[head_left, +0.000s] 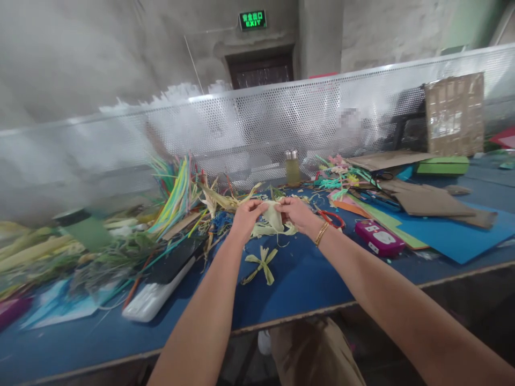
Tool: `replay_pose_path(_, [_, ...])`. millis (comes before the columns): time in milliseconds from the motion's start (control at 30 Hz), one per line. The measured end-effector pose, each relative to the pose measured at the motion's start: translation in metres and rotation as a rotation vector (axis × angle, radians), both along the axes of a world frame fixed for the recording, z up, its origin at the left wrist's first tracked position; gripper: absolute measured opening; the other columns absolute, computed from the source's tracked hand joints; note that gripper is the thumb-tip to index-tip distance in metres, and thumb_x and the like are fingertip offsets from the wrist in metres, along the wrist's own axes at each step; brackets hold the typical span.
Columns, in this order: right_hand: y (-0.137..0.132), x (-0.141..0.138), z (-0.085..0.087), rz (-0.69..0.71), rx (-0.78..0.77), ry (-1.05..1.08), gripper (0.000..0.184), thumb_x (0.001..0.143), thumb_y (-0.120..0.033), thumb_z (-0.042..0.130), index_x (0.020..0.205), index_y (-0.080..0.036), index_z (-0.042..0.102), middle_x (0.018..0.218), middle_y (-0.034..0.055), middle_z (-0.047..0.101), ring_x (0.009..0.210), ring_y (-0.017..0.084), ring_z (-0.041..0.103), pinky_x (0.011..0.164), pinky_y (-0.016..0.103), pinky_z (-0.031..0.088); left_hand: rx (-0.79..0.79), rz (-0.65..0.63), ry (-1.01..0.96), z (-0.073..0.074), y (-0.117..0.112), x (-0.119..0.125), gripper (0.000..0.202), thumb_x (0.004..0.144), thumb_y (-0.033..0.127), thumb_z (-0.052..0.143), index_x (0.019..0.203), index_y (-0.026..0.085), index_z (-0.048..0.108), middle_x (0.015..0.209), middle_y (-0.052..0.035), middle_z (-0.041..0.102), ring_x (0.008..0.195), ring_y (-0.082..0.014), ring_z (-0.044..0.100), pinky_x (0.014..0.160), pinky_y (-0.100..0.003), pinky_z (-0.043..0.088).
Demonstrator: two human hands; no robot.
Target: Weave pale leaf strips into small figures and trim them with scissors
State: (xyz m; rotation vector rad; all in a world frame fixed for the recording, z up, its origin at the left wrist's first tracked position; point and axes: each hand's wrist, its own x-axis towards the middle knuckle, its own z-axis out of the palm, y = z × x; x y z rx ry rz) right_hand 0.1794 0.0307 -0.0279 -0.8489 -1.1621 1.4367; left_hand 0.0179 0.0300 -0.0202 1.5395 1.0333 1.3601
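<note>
Both my hands meet above the middle of the blue table. My left hand and my right hand each pinch an end of a pale corn husk strip stretched between them. More pale husk pieces hang just below the hands. A small knotted husk shape lies on the table in front of them. A gold bracelet sits on my right wrist.
A heap of coloured strips and husks lies at the left, with a green-lidded jar and a white case. Red scissors, a pink box, coloured paper sheets and a small bottle lie at the right. A perforated metal screen backs the table.
</note>
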Motion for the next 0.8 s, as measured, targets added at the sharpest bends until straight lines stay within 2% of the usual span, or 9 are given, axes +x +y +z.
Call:
replay_pose_path(67, [-0.002, -0.002, -0.001, -0.011, -0.043, 0.011, 0.029, 0.065, -0.025, 0.078, 0.067, -0.019, 0.050, 0.057, -0.0033, 0.059, 0.051, 0.012, 0.056, 0.053, 0.027, 0.049, -0.002, -0.026, 0.034, -0.002, 0.001, 0.002, 0.021, 0.071, 0.037, 0.070, 0.076, 0.017, 0.063, 0.061, 0.0023, 0.055, 0.050, -0.0090, 0.043, 0.050, -0.023, 0.034])
replay_pose_path(133, [-0.004, -0.004, -0.002, -0.005, -0.044, -0.014, 0.028, 0.064, -0.026, 0.079, 0.068, -0.019, 0.052, 0.062, -0.0031, 0.060, 0.054, 0.011, 0.057, 0.054, 0.025, 0.049, 0.048, 0.003, 0.104, -0.002, 0.001, 0.001, 0.021, 0.072, 0.036, 0.069, 0.072, 0.018, 0.061, 0.058, 0.0034, 0.051, 0.049, -0.0090, 0.042, 0.050, -0.023, 0.032])
replay_pose_path(233, [-0.003, -0.006, -0.005, -0.037, 0.076, -0.079, 0.024, 0.064, -0.027, 0.079, 0.076, -0.018, 0.061, 0.067, -0.0034, 0.060, 0.057, 0.008, 0.054, 0.051, 0.020, 0.043, 0.128, 0.060, 0.230, -0.001, 0.003, -0.002, 0.020, 0.072, 0.035, 0.068, 0.068, 0.017, 0.061, 0.054, 0.0041, 0.048, 0.049, -0.0089, 0.039, 0.049, -0.023, 0.030])
replay_pose_path(333, [0.002, -0.004, -0.008, -0.105, 0.194, -0.100, 0.021, 0.066, -0.031, 0.077, 0.075, -0.017, 0.064, 0.063, -0.0039, 0.058, 0.052, 0.007, 0.048, 0.047, 0.019, 0.037, 0.100, 0.025, 0.260, 0.000, 0.003, -0.005, 0.020, 0.072, 0.036, 0.068, 0.069, 0.017, 0.064, 0.054, 0.0038, 0.048, 0.049, -0.0092, 0.039, 0.049, -0.023, 0.030])
replay_pose_path(567, [0.005, -0.002, -0.004, -0.132, 0.230, -0.080, 0.019, 0.070, -0.033, 0.072, 0.081, -0.018, 0.069, 0.065, -0.0010, 0.062, 0.055, 0.010, 0.054, 0.049, 0.022, 0.041, -0.066, -0.059, -0.057, 0.004, 0.002, -0.007, 0.026, 0.066, 0.032, 0.074, 0.088, 0.018, 0.071, 0.068, -0.0002, 0.063, 0.057, -0.0126, 0.054, 0.056, -0.025, 0.043])
replay_pose_path(667, [0.000, -0.001, -0.001, -0.088, 0.253, -0.036, 0.023, 0.070, -0.035, 0.073, 0.087, -0.019, 0.071, 0.070, 0.0007, 0.066, 0.059, 0.011, 0.057, 0.050, 0.023, 0.043, -0.117, -0.135, -0.203, 0.007, -0.001, -0.007, 0.028, 0.064, 0.027, 0.074, 0.090, 0.019, 0.071, 0.074, -0.0008, 0.067, 0.065, -0.0145, 0.060, 0.062, -0.027, 0.048])
replay_pose_path(800, [-0.004, 0.001, 0.004, -0.053, 0.313, 0.005, 0.025, 0.068, -0.035, 0.075, 0.090, -0.021, 0.073, 0.074, 0.0018, 0.069, 0.062, 0.012, 0.059, 0.054, 0.024, 0.045, -0.154, -0.178, -0.288, 0.011, -0.005, -0.006, 0.025, 0.064, 0.021, 0.072, 0.089, 0.017, 0.071, 0.076, -0.0016, 0.068, 0.066, -0.0139, 0.061, 0.062, -0.025, 0.048])
